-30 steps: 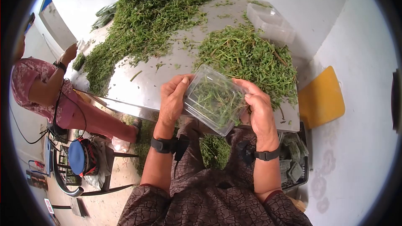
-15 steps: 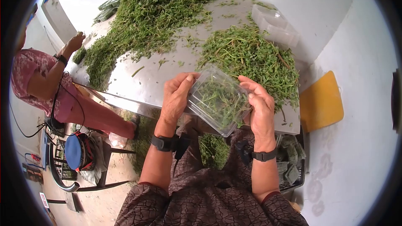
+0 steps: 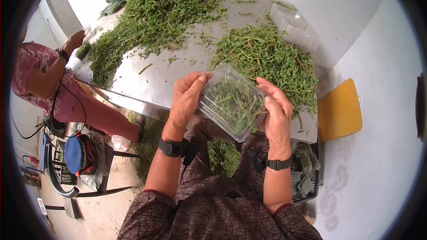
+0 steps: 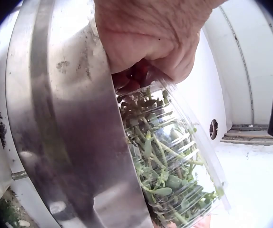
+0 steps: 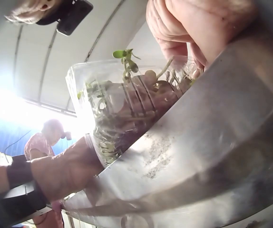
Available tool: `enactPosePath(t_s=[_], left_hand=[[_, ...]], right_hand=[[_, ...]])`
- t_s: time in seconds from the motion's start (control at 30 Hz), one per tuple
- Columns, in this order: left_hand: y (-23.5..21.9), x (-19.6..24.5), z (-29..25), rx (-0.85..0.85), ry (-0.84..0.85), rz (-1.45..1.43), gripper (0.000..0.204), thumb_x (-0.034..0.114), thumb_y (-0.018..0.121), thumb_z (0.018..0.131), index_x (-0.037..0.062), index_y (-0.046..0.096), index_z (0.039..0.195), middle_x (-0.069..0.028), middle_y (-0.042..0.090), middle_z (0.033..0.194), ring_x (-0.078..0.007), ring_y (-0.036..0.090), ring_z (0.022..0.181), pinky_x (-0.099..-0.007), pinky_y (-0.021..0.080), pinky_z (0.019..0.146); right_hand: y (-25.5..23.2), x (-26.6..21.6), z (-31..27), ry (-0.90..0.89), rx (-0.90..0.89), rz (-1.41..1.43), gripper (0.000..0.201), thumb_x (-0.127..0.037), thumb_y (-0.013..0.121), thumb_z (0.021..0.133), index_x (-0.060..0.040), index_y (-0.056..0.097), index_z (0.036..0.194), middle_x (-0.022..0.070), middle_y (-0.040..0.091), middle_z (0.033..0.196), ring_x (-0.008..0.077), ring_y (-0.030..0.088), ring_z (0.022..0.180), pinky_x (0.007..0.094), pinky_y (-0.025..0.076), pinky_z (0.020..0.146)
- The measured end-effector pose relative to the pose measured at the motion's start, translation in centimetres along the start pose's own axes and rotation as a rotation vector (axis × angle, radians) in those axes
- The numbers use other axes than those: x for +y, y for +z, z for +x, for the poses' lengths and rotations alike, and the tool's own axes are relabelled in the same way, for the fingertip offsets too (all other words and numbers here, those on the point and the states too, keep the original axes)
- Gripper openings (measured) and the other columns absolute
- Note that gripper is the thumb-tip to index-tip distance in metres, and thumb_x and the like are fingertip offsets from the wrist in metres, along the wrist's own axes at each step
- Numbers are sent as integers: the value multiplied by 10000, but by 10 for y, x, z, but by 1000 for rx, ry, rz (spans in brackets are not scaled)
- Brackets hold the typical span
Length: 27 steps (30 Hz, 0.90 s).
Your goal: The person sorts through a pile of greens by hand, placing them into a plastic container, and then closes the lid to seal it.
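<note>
Fingers first: the left hand (image 3: 184,102) has its fingers (image 3: 195,82) curled over the left edge of the clear plastic box (image 3: 232,103), thumb tucked under it as far as I can tell. The right hand (image 3: 278,115) pinches the opposite edge, fingers (image 3: 267,90) bent over the rim. So both hands grip it, one per side, and neither is really nearer than the other.

The box sits right between the palms, tilted, with its long axis running from upper left to lower right. It's stuffed with green sprigs, and the lid looks pressed down, though I can't tell if it's snapped shut. Both wrists are cocked inward and the forearms come up from the lap.

Relative to the box: the steel tabletop (image 3: 151,84) edge is just beyond and under it, a loose herb heap (image 3: 267,58) lies right behind it, a bigger pile (image 3: 164,13) further back to the left, and empty clear trays (image 3: 296,26) at the far right corner. Another person's arm (image 3: 53,75) reaches onto the tabletop well off to the left.
</note>
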State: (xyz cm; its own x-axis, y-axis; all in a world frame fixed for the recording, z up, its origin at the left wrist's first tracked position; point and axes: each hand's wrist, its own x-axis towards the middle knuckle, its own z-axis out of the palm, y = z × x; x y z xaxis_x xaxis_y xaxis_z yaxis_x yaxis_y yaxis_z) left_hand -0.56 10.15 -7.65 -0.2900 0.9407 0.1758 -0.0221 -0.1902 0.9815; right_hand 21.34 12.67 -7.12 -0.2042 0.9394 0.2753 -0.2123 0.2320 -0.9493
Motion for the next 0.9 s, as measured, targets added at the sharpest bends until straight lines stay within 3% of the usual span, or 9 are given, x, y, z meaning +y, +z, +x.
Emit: enactPosePath(t_s=[0.07, 0.23, 0.67, 0.73, 0.9], left_hand=[[1, 0, 0, 7, 17, -15, 270, 175, 534, 959, -38, 687, 1023, 0, 651, 813, -53, 539, 722, -206, 443, 651], [3, 3, -1, 13, 4, -23, 266, 166, 528, 960, -39, 685, 1023, -4, 653, 816, -56, 544, 727, -209, 445, 659], [3, 5, -2, 17, 8, -22, 265, 163, 527, 959, -44, 678, 1024, -9, 653, 818, -57, 544, 715, -209, 447, 646], [3, 4, -2, 17, 3, -13, 264, 162, 527, 958, -43, 679, 1025, -9, 652, 818, -56, 543, 716, -208, 448, 647], [2, 2, -1, 27, 4, -1, 232, 138, 526, 956, -24, 682, 1010, -3, 650, 810, -54, 556, 699, -204, 452, 642]], right_hand=[[0, 1, 0, 12, 10, 3, 357, -35, 432, 881, 53, 593, 1187, 100, 591, 1243, 147, 550, 1052, 276, 412, 907], [5, 2, -1, -36, 80, -39, 344, -57, 445, 909, 49, 589, 1204, 115, 594, 1237, 167, 563, 1069, 297, 422, 922], [3, 4, -1, -59, 51, -153, 352, -84, 438, 920, 52, 590, 1207, 164, 598, 1238, 247, 548, 1169, 363, 412, 996], [3, 4, 0, -115, 48, -185, 348, -88, 444, 923, 42, 597, 1207, 139, 617, 1212, 185, 588, 1045, 321, 452, 897], [2, 2, -3, -49, 57, -127, 333, -63, 453, 922, 25, 607, 1203, 86, 634, 1178, 79, 547, 827, 248, 431, 720]])
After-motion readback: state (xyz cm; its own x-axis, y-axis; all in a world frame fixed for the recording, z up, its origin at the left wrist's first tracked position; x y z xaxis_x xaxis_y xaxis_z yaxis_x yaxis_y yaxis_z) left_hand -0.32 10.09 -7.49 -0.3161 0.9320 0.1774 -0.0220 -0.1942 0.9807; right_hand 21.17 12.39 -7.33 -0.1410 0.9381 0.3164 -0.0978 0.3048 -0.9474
